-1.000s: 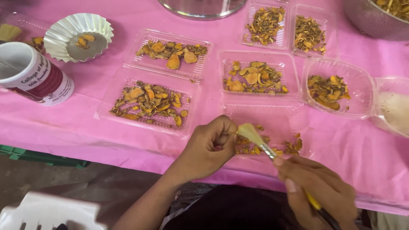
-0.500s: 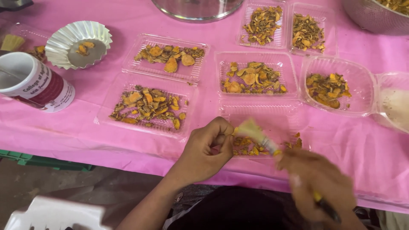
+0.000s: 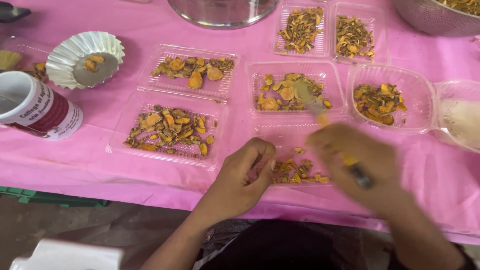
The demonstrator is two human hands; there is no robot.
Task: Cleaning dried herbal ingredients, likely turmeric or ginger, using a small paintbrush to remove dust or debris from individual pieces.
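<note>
My left hand (image 3: 242,177) rests with its fingers curled on the left part of the nearest clear plastic tray (image 3: 285,135). That tray holds a small heap of orange-yellow dried slices (image 3: 300,172). Nothing shows between the fingers. My right hand (image 3: 370,167), blurred by motion, is closed around the yellow handle of a small brush (image 3: 320,112). The brush's pale bristles lie over the slices in the middle tray (image 3: 257,75), beyond the nearest tray.
Several more clear trays of dried slices (image 3: 167,130) lie on the pink tablecloth (image 3: 100,160). A white and maroon mug (image 3: 37,107) and a fluted foil cup (image 3: 85,57) stand at the left. A steel bowl (image 3: 222,10) and a metal colander (image 3: 440,15) sit at the back. A tub of white powder (image 3: 462,117) is at the right.
My right hand has swung the brush away from my left fingers and forward over the middle tray. My left hand has dropped onto the nearest tray.
</note>
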